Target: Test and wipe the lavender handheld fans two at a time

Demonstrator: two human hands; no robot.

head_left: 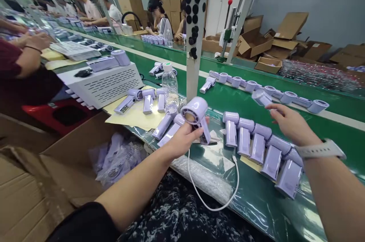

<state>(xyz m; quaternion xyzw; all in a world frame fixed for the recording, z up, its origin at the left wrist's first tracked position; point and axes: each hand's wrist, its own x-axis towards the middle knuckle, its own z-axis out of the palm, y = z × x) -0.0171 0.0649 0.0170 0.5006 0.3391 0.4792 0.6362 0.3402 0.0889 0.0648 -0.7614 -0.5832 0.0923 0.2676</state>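
My left hand is closed around a light purple handheld fan, its round head up and its handle slanting down to the right. Over the green belt, my right hand pinches the handle end of another handheld fan, which is slightly blurred. Below the right hand, a row of purple fans lies along the table edge, handles toward me. Beside the left hand are more fans, partly hidden by it. A white charging cable loops in front of me.
A line of fans lies along the belt's white stripe. A plastic bottle stands beside a metal post. At left are a white vented box and an open carton holding bagged fans. A co-worker's arm is beyond.
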